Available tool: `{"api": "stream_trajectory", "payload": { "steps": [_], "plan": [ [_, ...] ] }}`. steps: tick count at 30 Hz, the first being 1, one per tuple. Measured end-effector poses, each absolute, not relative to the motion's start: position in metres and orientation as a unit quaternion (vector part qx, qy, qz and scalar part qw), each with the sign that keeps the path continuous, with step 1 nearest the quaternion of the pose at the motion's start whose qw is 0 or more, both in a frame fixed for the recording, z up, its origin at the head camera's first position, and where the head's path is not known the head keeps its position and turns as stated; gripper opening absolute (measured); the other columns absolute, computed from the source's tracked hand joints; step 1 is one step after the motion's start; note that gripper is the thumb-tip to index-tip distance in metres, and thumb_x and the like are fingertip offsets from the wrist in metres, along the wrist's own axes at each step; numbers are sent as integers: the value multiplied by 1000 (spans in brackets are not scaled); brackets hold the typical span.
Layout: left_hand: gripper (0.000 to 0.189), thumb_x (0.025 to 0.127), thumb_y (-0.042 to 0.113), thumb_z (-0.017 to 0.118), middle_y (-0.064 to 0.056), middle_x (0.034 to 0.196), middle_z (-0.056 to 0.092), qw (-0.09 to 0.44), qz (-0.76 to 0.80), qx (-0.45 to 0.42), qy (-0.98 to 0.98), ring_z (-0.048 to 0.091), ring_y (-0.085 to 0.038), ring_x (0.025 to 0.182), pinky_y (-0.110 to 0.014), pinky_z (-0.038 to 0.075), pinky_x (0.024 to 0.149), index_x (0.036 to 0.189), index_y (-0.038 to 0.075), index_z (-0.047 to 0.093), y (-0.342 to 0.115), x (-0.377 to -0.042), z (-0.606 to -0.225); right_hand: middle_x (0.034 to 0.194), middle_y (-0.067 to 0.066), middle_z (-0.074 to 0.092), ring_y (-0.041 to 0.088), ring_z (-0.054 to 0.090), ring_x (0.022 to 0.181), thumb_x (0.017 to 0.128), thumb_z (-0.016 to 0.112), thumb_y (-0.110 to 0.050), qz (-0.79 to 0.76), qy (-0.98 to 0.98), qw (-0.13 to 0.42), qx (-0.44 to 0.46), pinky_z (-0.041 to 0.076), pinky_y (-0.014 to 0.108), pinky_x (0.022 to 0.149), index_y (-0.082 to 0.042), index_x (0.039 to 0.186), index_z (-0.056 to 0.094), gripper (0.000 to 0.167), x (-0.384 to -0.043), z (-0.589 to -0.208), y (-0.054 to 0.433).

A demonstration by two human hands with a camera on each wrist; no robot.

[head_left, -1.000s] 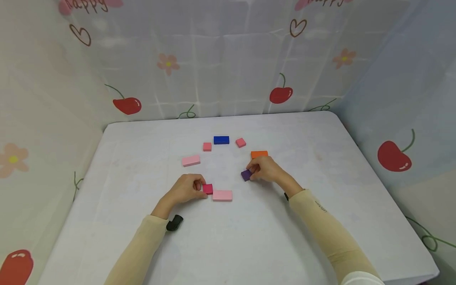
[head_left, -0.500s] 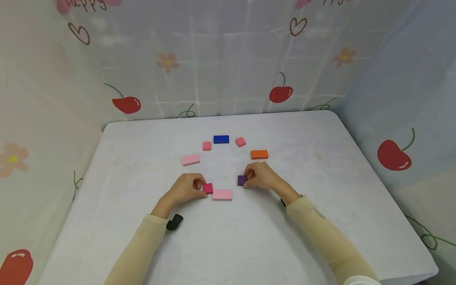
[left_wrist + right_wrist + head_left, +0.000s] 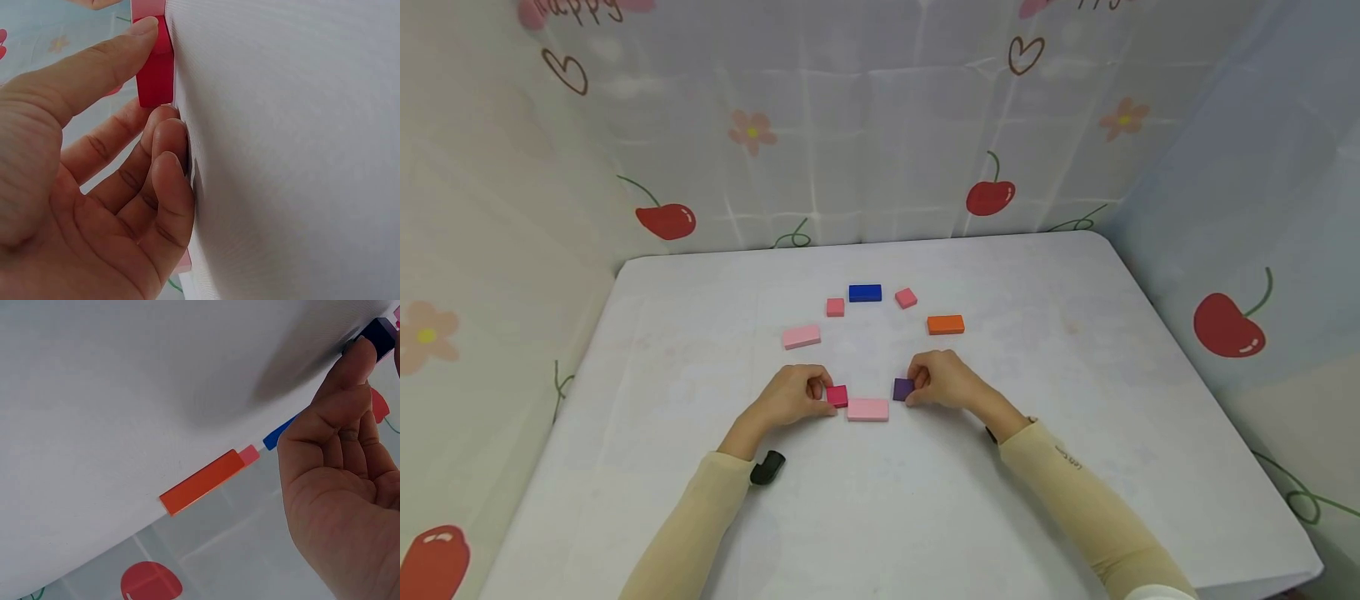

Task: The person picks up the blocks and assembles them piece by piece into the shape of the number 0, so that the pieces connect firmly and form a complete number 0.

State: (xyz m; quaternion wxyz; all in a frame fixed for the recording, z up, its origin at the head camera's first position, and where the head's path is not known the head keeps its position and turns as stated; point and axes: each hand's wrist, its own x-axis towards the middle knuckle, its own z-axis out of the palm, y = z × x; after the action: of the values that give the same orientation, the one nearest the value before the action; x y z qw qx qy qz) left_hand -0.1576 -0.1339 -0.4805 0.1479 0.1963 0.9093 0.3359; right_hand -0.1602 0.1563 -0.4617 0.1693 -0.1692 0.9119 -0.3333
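Observation:
My left hand pinches a small crimson block between thumb and fingertips, low at the table surface. In the left wrist view the thumb lies on the top part of that crimson block. A long light pink block lies flat at its right end. On the other side of this pink block, my right hand pinches a small dark purple block, a narrow gap away from the pink one. The right wrist view shows the purple block at the fingertips.
Farther back on the white table lie a second light pink block, a small coral block, a blue block, another coral block and an orange block, together forming an arc. A printed curtain hangs behind.
My right hand has moved left and toward me with the purple block, away from the orange block and up beside the light pink one. The left hand has stayed in place.

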Motion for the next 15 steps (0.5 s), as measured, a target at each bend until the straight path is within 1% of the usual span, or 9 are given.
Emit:
{"api": "stream_trajectory", "payload": {
  "steps": [15],
  "plan": [
    [28, 76, 23, 85, 2, 71, 54, 145, 335, 198, 910, 49, -12, 66, -26, 41, 63, 93, 11, 66, -134, -156, -480, 72, -1, 63, 9, 55, 66, 72, 87, -17, -329, 910, 171, -187, 46, 23, 64, -7, 88, 67, 28, -157, -465, 153]
  ]
}}
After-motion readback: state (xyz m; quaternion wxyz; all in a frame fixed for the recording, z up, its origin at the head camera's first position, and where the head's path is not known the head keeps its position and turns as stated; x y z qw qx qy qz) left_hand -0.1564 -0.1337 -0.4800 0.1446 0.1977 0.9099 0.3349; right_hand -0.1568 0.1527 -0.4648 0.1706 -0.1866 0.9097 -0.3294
